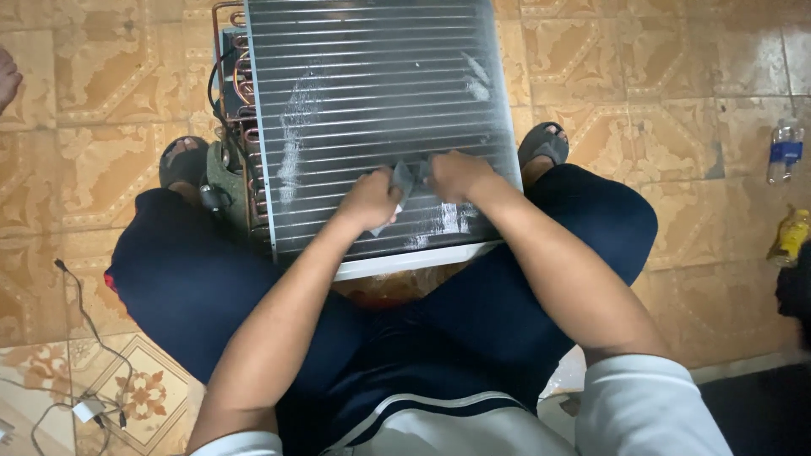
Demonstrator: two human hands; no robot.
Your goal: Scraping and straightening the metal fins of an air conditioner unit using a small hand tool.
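While the person sits with knees spread on the patterned tile floor [93,84], one large finned coil panel [380,118] leans between the legs, its silver fins running crosswise beneath and beyond both hands, with several dull, flattened patches showing pale on its face. One cluster of copper tubes [241,93] loops along the panel's edge, out past the left hand. Two sandalled feet rest on the tiles, one [183,160] to the outer side of the left hand and one [543,145] to the outer side of the right. One small grey tool [404,181] lies between the two hands, against the fins near the panel's lower rim. The left hand [367,201] is curled with its fingers closed around that tool, pressing it on the fins; the right hand [456,175] is closed too, fingers bent onto the tool's other end, so the hands sit just beside each other. Two bottles stand well off beyond the right hand, one clear with a blue label [786,148], one yellow [792,236]. One white charger with its cable [87,409] lies on the floor behind the left elbow.
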